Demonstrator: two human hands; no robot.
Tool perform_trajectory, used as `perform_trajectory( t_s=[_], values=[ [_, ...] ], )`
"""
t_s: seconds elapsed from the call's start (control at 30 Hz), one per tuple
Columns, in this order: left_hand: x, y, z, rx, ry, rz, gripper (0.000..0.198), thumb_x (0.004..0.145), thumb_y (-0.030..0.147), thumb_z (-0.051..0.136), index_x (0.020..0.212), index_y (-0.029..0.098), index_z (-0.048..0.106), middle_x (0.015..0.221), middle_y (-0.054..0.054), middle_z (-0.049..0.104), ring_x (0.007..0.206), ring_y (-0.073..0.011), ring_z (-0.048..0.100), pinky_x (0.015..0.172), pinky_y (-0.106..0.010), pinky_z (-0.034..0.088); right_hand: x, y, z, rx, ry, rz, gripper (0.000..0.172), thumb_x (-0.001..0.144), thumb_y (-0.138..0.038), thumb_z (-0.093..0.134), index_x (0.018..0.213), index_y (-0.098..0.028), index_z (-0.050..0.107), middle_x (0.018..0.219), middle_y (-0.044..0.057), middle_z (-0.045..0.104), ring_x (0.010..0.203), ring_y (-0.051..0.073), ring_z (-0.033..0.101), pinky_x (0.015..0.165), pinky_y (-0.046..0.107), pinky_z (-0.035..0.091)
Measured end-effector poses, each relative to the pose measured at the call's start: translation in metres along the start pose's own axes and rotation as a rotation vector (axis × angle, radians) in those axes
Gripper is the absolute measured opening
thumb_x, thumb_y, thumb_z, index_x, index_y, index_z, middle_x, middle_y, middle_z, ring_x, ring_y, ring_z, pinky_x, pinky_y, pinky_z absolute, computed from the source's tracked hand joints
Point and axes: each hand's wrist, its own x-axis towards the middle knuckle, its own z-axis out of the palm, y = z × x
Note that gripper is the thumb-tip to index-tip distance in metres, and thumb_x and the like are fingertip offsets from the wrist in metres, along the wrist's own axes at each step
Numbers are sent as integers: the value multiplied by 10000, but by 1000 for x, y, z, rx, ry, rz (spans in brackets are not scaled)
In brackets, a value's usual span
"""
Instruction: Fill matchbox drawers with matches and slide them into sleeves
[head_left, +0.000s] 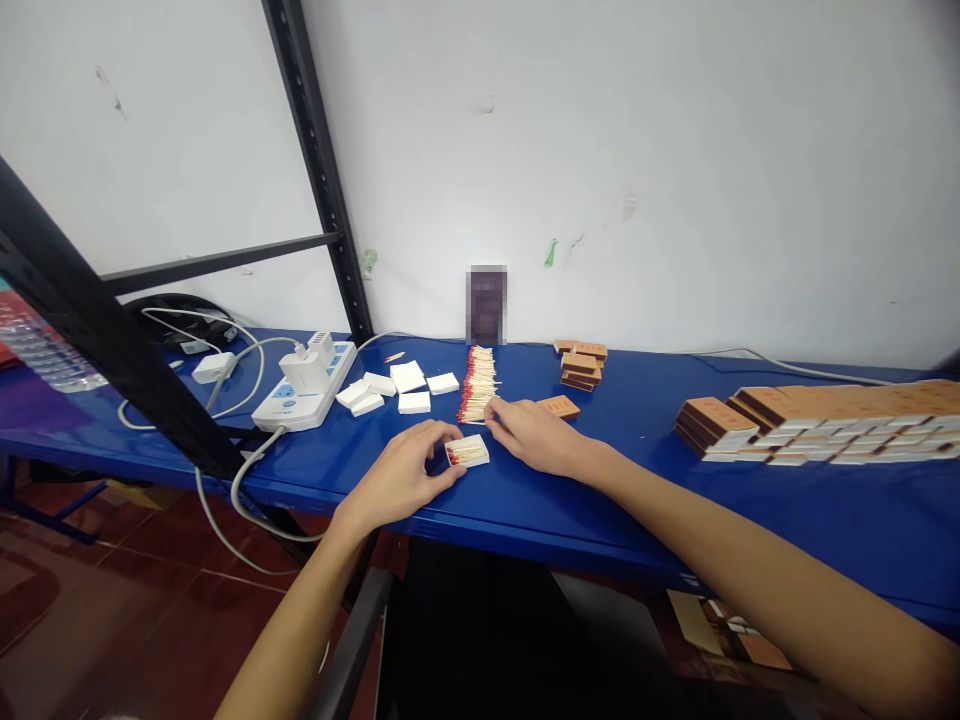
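A small white tray of red-tipped matches [468, 452] lies on the blue table [645, 500]. My left hand [401, 475] holds this tray by its left end, fingers curled round it. My right hand [529, 432] rests just right of the tray, its fingers pinched at the near end of a loose pile of matches [477, 383]. A single brown matchbox sleeve [559, 406] sits right behind my right hand.
Several empty white trays [397, 391] lie left of the match pile, beside a white power strip [304, 387] with cables. A small stack of brown sleeves [581, 364] stands at the back. Long rows of finished boxes [817, 422] fill the right. A black shelf post [97, 320] crosses the left.
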Motion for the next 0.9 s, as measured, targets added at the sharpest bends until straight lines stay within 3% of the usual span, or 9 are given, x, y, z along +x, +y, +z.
perform_trajectory(
  t_s=[0.33,0.9],
  values=[
    [-1,-2,4,-61,15,-55,498,844,323,627,1275,259,386,1001,-10,608,759,-155,550,722,-295,452,-11,-14,-10,64,-26,-154,114,973,-252,406,958,-195,504,751,13,613,625,142,530,579,253,285],
    [-1,0,2,-55,12,-33,469,850,345,610,1282,258,450,1001,-21,617,757,-161,547,717,-298,457,-11,-17,-9,36,3,-164,135,976,-256,401,959,-202,523,805,21,650,671,149,566,600,254,289]
  ],
)
